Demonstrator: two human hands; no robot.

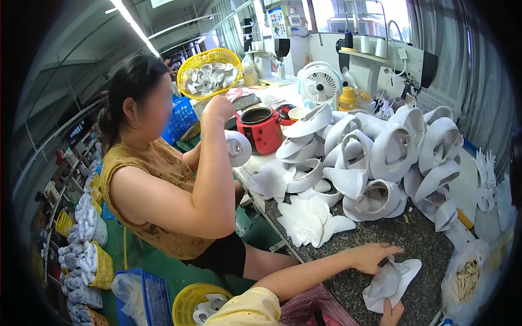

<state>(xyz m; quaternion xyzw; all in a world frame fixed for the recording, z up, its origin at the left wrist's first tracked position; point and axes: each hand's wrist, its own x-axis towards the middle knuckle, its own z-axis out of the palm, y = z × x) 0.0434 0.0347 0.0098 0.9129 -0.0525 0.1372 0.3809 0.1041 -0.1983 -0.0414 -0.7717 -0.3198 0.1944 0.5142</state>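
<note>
A white shoe upper with a grey lining stands tilted over the dark speckled tabletop in front of me. My right hand grips its lower edge, thumb on the near face; the other fingers are mostly hidden. At the upper's top edge is my left hand, its fingers stretched to the right and apart, touching or nearly touching the piece. Flat white cut pieces lie stacked beyond my left forearm. Behind them rises a heap of white shoe uppers.
A co-worker sits at the left, holding a white piece. A red pot, a fan and sewing machines stand farther back. A bag of small beige sticks is at right. Yellow and blue baskets stand at lower left.
</note>
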